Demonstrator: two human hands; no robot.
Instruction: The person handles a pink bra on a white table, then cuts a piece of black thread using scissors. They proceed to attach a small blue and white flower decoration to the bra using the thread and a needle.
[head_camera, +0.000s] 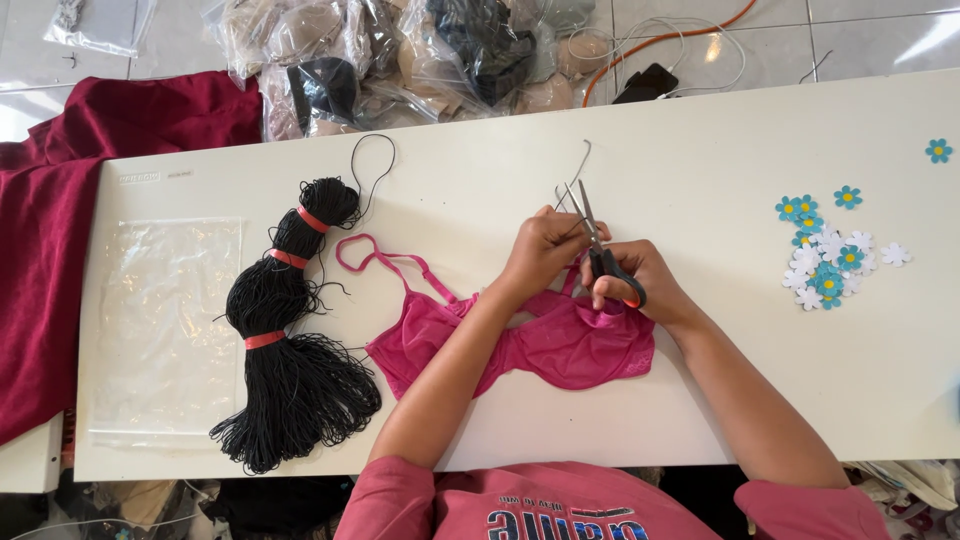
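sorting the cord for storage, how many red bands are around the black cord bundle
3, all on the black cord bundle: one near the top end, one just below it, one at the middle. More may be hidden beneath.

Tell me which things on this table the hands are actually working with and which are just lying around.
In use:
right hand holding black-handled scissors
left hand pinching a thin cord
pink lace bra

Lying about:
bundle of black cord with red bands
clear plastic bag
blue and white paper flowers
dark red cloth
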